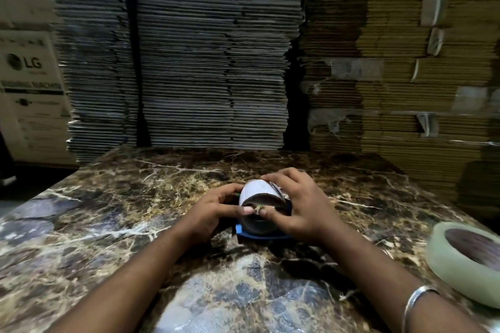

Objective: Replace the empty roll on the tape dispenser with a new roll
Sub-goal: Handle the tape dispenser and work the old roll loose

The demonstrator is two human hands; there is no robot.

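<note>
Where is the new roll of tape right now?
In the head view, the new tape roll lies flat on the marble table at the right edge, untouched, beyond the right hand.

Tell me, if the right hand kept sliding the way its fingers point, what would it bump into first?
The right hand points left, and its fingers already touch the empty roll. Just past it waits the left hand, probably next.

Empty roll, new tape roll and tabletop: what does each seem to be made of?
The empty roll, held in both hands, looks like cardboard: a thin, matte, brown-grey tube, white outside. The new tape roll looks like clear plastic tape, pale greenish and glossy, wound on a brown core, probably cardboard. The tabletop looks like polished marble or a laminate imitation: dark brown with white veins and sheen.
</note>
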